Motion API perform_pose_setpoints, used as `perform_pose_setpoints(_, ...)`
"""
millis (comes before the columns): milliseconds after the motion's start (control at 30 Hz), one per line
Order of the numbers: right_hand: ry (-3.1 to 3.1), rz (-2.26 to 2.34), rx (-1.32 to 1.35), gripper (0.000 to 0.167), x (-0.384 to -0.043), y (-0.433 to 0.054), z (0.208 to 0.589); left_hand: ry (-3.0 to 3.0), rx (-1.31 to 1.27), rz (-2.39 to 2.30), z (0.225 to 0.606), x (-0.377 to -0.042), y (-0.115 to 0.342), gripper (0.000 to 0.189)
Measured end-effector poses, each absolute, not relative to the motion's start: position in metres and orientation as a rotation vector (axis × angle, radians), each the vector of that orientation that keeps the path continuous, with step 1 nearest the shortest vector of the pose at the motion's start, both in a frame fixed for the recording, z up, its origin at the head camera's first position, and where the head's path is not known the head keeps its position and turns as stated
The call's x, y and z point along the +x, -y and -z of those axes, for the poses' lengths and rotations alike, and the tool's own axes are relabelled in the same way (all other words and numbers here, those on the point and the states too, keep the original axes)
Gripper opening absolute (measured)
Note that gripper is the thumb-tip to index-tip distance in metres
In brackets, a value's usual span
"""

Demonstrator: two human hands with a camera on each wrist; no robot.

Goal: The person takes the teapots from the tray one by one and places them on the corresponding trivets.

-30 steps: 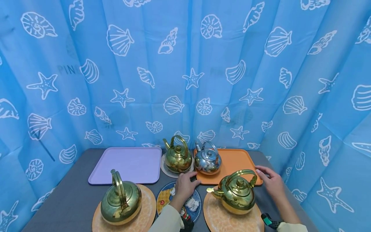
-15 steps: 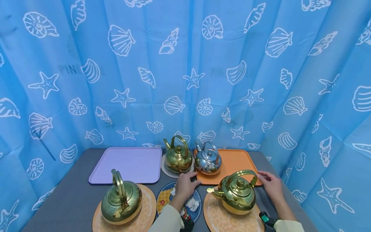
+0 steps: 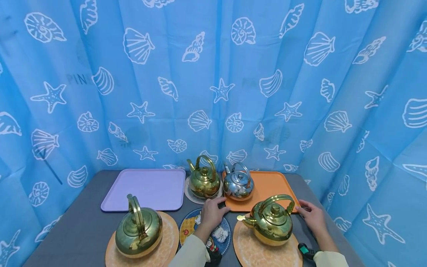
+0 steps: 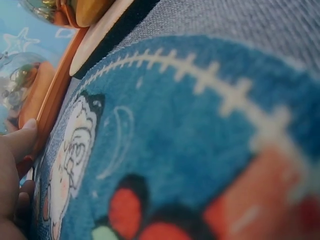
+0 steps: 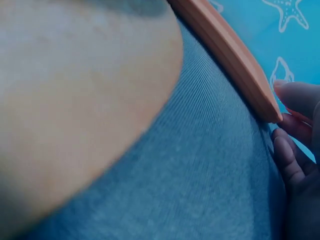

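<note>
An orange tray lies at the back right of the table, bearing a silver kettle on its left part. My left hand grips the tray's near left corner; in the left wrist view the thumb lies against the rim with the other fingers lower down. At the near right corner my right hand pinches the rim, and the right wrist view has its fingers at the tray's corner. A large brass kettle stands just in front of the tray, covering part of its near edge.
Beside the tray, a smaller brass kettle stands on a pale round mat. Left of it lies a purple tray. Another large brass kettle sits on a tan round mat. My left forearm crosses a blue cartoon mat.
My right hand has slid along the tray's right edge toward me, down to the near right corner. The left hand, tray and kettles stay where they were.
</note>
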State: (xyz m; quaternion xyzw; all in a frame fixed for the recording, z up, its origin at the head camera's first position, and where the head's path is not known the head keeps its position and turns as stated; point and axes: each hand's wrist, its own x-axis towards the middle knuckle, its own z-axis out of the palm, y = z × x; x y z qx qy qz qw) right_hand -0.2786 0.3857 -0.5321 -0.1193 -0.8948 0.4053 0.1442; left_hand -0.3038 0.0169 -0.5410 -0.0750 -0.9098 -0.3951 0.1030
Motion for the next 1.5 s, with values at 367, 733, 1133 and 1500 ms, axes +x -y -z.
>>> perform_pose_setpoints(367, 2.679, -1.107, -0.281, 0.050, -0.281, -0.387, 0.533, 2.672, -0.282, 1.284, 0.541, -0.309, -0.008, 0.035)
perform_pose_setpoints(733, 2.713, -1.125, -0.277, 0.060, -0.278, -0.389, 0.531, 2.641, -0.391, 1.522, 0.521, -0.305, -0.004, 0.024)
perform_pose_setpoints(1133, 2.689, -1.124, -0.264, 0.058, -0.276, -0.390, 0.531, 2.494, -0.523, 1.770, 0.488, -0.314, -0.024, 0.039)
perform_pose_setpoints(1500, 2.674, -1.140, -0.302, 0.060, -0.277, -0.386, 0.532, 2.479, -0.714, 1.937, 0.463, -0.316, -0.036, 0.085)
